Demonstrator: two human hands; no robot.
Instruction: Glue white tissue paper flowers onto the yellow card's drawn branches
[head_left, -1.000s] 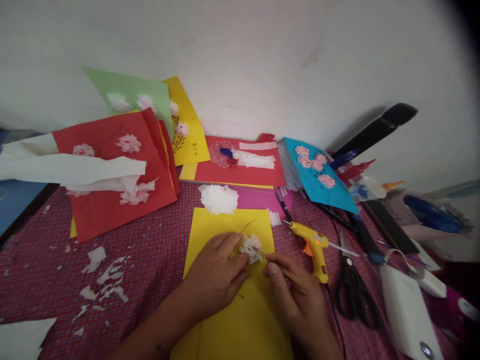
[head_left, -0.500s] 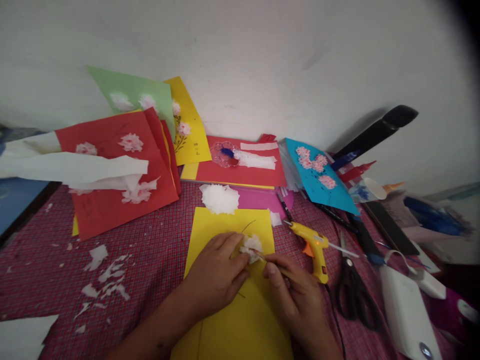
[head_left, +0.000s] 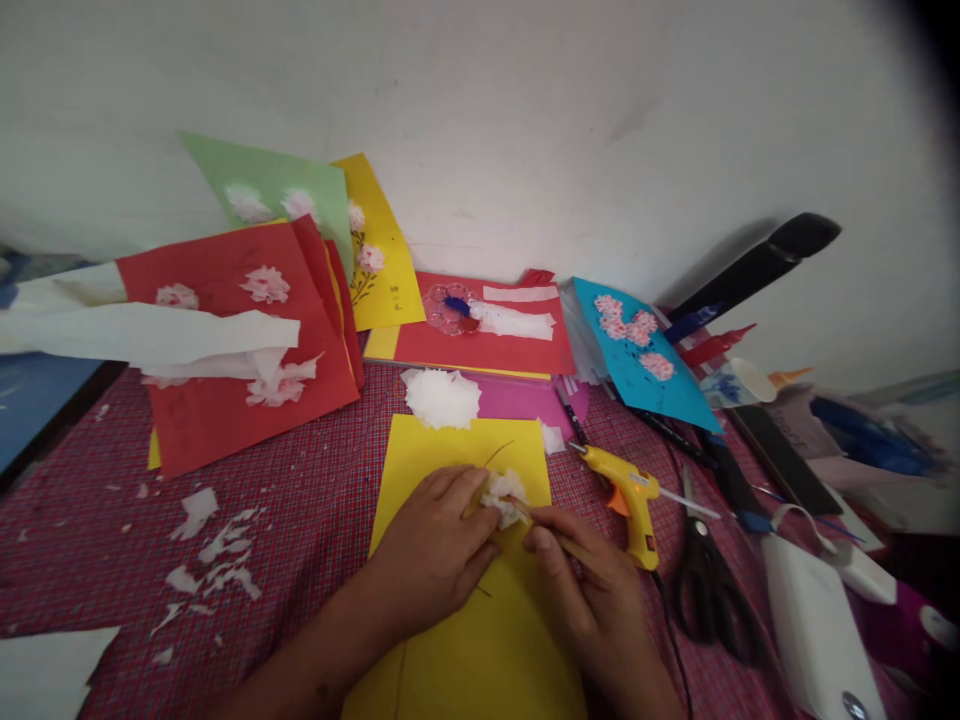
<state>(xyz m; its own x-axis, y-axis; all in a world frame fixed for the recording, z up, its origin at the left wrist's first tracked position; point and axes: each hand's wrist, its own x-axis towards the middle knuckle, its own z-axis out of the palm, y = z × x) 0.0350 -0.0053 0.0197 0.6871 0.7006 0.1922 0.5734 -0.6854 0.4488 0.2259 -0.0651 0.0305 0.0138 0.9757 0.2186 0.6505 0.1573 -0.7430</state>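
A small white tissue-paper flower sits on a yellow card that has thin dark lines drawn on it. Fingertips and thumb of my left hand are closed at the flower's left edge, steadying it against the card. From the right, my right hand pinches a thin wooden stick, its tip in the middle of the flower. Whether the stick carries bristles is too small to tell. Above the card lies a stack of white paper rounds.
Right of the card lie a yellow glue gun, black-handled scissors and a white box. Red cards with paper flowers stand at left, near paper scraps. A blue card and a paint palette are further back.
The whole view has shifted very slightly to the right. Both hands, the stick and the flower keep nearly the same places.
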